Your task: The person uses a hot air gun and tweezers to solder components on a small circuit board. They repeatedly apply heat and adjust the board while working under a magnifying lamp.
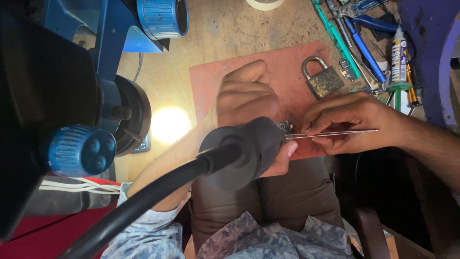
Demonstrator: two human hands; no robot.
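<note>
The left hand is clenched around a thick black tool handle with a black hose, over the reddish rubber mat at the near edge of the wooden bench. The right hand pinches slim metal tweezers, their tips at a small dark circuit board on the mat. A tarnished brass padlock lies near the mat's far right corner.

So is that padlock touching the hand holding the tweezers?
Apart. The head view shows bare red mat between the padlock and the right hand gripping the tweezers.

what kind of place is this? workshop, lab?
Most likely a small electronics repair bench. The left hand grips a black hose-fed tool handle, probably hot air, while the right hand holds tweezers to a tiny circuit board on a red mat, with a microscope alongside.
</note>
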